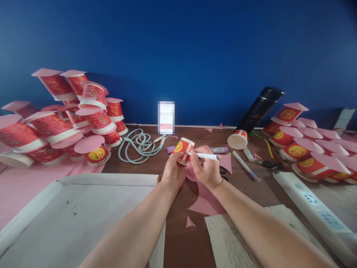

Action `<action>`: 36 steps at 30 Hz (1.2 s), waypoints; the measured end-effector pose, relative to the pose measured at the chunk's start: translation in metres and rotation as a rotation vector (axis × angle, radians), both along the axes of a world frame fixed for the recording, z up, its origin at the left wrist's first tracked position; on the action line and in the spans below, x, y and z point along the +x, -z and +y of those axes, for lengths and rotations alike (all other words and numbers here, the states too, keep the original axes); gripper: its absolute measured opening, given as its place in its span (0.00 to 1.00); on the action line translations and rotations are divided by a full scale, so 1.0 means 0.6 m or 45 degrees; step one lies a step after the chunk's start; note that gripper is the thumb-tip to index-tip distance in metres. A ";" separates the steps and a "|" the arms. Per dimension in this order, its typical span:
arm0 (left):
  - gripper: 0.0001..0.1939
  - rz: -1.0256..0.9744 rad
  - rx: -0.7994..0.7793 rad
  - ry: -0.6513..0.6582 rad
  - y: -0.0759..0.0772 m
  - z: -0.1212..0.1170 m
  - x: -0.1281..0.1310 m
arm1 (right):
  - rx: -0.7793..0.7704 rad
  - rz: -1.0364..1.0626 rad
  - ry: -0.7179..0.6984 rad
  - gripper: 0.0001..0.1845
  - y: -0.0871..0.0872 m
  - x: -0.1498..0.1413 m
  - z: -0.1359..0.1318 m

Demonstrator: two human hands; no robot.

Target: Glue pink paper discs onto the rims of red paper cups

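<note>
My left hand is closed around a red paper cup with a yellow emblem and a white stripe. The cup is tilted, and marks show along its lower edge. In my right hand is a white pen, held with its tip side toward the cup; whether the tip touches is too small to tell. Under my hands lies cut pink paper. Black scissors handles show partly beside my right hand. A glue stick lies behind it.
Red cups with pink paper tops stand stacked at left and right. A light blue cable, a black flask, a loose cup and another pen lie around. A power strip and white box lid flank my arms.
</note>
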State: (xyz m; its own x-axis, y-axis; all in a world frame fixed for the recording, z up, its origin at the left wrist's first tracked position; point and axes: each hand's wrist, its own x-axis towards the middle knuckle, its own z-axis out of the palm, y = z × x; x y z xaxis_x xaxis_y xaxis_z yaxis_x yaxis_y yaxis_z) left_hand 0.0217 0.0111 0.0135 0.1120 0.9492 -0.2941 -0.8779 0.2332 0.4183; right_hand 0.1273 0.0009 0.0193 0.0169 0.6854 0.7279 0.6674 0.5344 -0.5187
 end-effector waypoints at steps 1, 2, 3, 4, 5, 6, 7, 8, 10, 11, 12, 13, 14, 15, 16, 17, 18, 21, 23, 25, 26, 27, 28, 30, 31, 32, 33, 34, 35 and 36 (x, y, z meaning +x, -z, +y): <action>0.05 0.005 -0.004 -0.008 0.000 0.000 0.000 | -0.001 0.011 0.008 0.07 0.001 0.001 0.001; 0.05 0.009 -0.004 -0.014 0.001 0.001 0.000 | -0.005 0.021 0.016 0.07 0.002 0.001 0.001; 0.05 0.011 0.002 -0.016 0.001 0.001 0.000 | -0.011 0.031 0.023 0.07 0.002 0.002 0.002; 0.05 0.009 0.012 -0.013 0.002 0.001 0.000 | -0.017 0.038 0.028 0.06 0.003 0.002 0.002; 0.06 0.004 0.023 -0.010 0.003 0.002 0.000 | -0.022 0.042 0.028 0.06 0.003 0.002 0.002; 0.06 0.000 0.032 -0.007 0.003 0.002 0.000 | -0.023 0.043 0.028 0.06 0.003 0.002 0.002; 0.06 -0.002 0.037 -0.006 0.004 0.002 0.000 | -0.022 0.045 0.028 0.06 0.003 0.002 0.002; 0.06 -0.003 0.039 -0.006 0.004 0.002 0.000 | -0.018 0.047 0.031 0.07 0.002 0.002 0.002; 0.06 0.001 0.038 -0.011 0.003 0.001 0.000 | -0.011 0.051 0.039 0.07 0.001 0.002 0.002; 0.06 0.004 0.040 -0.014 0.003 0.001 0.000 | -0.009 0.051 0.043 0.07 0.001 0.002 0.002; 0.07 0.005 0.046 -0.015 0.002 0.000 0.000 | -0.007 0.051 0.047 0.07 0.001 0.002 0.003; 0.07 0.007 0.051 -0.013 0.002 0.000 0.000 | -0.007 0.048 0.050 0.07 0.001 0.003 0.003; 0.07 0.009 0.057 -0.010 0.001 -0.001 0.000 | -0.006 0.044 0.052 0.07 0.001 0.003 0.003; 0.07 0.009 0.061 -0.005 0.001 -0.001 0.000 | -0.004 0.042 0.055 0.07 0.001 0.003 0.004; 0.07 0.009 0.064 0.001 0.001 -0.001 0.000 | 0.001 0.038 0.058 0.07 0.001 0.004 0.004; 0.07 0.009 0.063 0.003 0.002 -0.001 0.000 | 0.006 0.035 0.061 0.07 0.002 0.004 0.004; 0.07 0.011 0.062 0.000 0.002 -0.001 0.000 | 0.011 0.033 0.064 0.07 0.002 0.004 0.004; 0.07 0.012 0.065 -0.006 0.002 -0.001 0.000 | 0.004 0.037 0.063 0.06 0.002 0.005 0.005; 0.06 0.013 0.062 -0.013 0.002 -0.001 0.000 | -0.007 0.050 0.056 0.06 0.002 0.004 0.004; 0.06 0.015 0.054 -0.018 0.001 0.000 0.001 | -0.014 0.060 0.052 0.06 0.002 0.004 0.004; 0.06 0.013 0.052 -0.020 0.001 0.000 0.000 | -0.017 0.062 0.051 0.06 0.002 0.003 0.003; 0.07 0.009 0.048 -0.019 0.001 0.000 0.000 | -0.019 0.063 0.050 0.06 0.002 0.003 0.003; 0.06 0.005 0.044 -0.019 0.001 0.001 0.000 | -0.024 0.062 0.046 0.06 0.002 0.002 0.002; 0.06 -0.003 0.032 -0.009 0.001 0.001 -0.001 | -0.033 0.062 0.036 0.06 0.002 0.002 0.001; 0.05 -0.003 0.025 -0.002 0.000 0.001 -0.001 | -0.035 0.060 0.033 0.06 0.003 0.001 0.001; 0.04 -0.001 0.018 0.002 0.000 0.001 -0.002 | -0.035 0.057 0.031 0.06 0.003 0.001 0.001; 0.04 0.002 0.011 0.005 -0.001 0.001 -0.002 | -0.034 0.054 0.031 0.06 0.003 0.001 0.001; 0.03 0.005 0.005 0.006 -0.002 0.000 -0.002 | -0.033 0.050 0.032 0.07 0.003 0.001 0.000; 0.03 0.009 -0.001 0.004 -0.003 0.000 -0.003 | -0.035 0.044 0.034 0.07 0.003 0.001 0.000; 0.03 0.012 -0.006 -0.002 -0.003 0.000 -0.003 | -0.039 0.038 0.033 0.07 0.003 0.000 0.000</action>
State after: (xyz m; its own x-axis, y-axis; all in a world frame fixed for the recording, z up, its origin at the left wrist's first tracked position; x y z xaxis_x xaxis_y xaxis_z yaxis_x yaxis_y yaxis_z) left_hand 0.0198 0.0109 0.0155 0.1080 0.9480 -0.2995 -0.8744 0.2339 0.4252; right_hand 0.1276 0.0010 0.0175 0.0562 0.7063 0.7057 0.6650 0.5008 -0.5541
